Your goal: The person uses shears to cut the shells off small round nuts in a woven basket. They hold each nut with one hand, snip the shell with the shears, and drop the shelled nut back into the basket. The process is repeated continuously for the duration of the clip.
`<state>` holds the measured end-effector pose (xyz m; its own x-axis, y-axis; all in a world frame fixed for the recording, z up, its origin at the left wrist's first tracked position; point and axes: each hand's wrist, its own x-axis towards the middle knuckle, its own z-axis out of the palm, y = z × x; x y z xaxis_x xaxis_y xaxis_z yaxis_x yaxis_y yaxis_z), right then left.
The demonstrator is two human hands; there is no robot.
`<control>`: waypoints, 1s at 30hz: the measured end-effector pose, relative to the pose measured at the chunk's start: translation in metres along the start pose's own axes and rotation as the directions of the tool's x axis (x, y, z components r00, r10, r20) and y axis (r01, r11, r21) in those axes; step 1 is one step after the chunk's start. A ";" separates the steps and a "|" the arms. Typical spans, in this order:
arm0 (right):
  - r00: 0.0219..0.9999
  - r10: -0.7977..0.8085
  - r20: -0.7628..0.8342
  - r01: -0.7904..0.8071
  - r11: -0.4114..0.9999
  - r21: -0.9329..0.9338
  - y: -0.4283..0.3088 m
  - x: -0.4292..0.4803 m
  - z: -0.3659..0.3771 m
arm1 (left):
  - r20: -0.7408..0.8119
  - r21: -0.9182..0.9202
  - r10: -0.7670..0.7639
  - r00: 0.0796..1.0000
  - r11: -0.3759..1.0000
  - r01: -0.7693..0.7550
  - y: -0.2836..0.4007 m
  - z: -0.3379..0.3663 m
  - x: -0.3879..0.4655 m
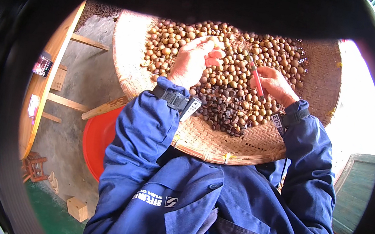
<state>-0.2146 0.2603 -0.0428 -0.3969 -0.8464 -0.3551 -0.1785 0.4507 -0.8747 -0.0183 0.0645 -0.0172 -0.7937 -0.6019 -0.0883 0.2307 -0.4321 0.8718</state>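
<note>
A wide, round woven bamboo tray lies in front of me. It holds a mass of round, brownish-yellow fruits or nuts, with a patch of dark seeds or shell pieces at its near side. My left hand is raised over the pile, thumb and fingers pinched on a small round fruit that is washed out by bright light. In my right hand is a slim red-handled tool, its narrow metal end pointing away from me. Whether it is a knife or snips I cannot tell.
Beneath the tray's left side sits a red plastic basin, with a wooden bar across its edge. A wooden table bearing a phone stands at left. Lower left are a wooden block and a small wooden stool.
</note>
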 end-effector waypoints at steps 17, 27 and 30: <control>0.882 -0.471 -0.008 0.470 0.881 -0.063 -0.031 -0.027 0.030 | 0.158 0.048 -0.026 0.987 0.999 0.019 -0.009 -0.001 -0.003; 0.874 -0.478 0.093 0.476 0.878 0.045 -0.025 -0.023 0.034 | 0.122 0.292 0.079 0.989 0.950 -0.112 -0.020 0.002 -0.008; 0.891 -0.439 0.118 0.428 0.897 0.109 -0.030 -0.027 0.035 | 0.147 0.288 0.105 0.983 0.947 -0.144 -0.021 0.006 -0.010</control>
<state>-0.1676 0.2599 -0.0187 -0.1686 -0.9852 0.0291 -0.2316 0.0109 -0.9728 -0.0185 0.0830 -0.0316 -0.8391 -0.5387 0.0759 0.1712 -0.1291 0.9767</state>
